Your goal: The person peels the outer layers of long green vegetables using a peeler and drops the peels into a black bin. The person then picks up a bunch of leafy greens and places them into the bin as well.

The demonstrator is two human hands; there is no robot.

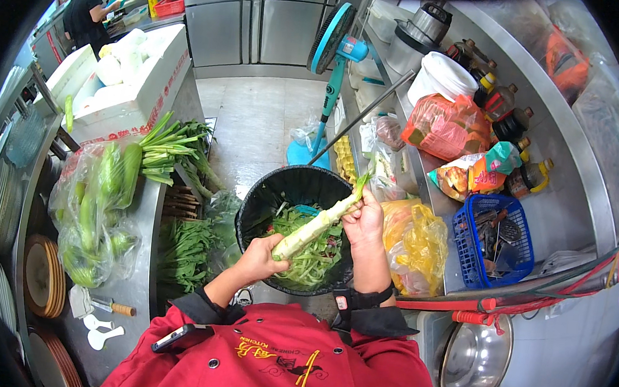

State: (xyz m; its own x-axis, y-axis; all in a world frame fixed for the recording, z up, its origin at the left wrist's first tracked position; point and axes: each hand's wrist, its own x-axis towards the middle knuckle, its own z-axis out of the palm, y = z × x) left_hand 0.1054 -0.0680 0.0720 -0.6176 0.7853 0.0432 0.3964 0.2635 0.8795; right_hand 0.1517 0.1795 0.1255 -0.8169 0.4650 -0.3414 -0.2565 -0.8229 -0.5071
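A peeled celtuce stem point(315, 228) slants across the mouth of a black-lined bin point(255, 194). My left hand point(259, 255) grips its thick lower end. The narrow top, with a tuft of small green leaves, is in my right hand point(364, 219). Pale green peelings and leaf scraps point(303, 267) lie in the bin below the stem. No peeler or blade can be made out in either hand.
Bagged green stems point(93, 204) and a wooden-handled knife point(121, 308) lie on the left steel counter. A blue fan point(333, 59) stands beyond the bin. At right are a yellow plastic bag point(420, 240) and a blue utensil basket point(493, 243). A person point(86, 12) stands far left.
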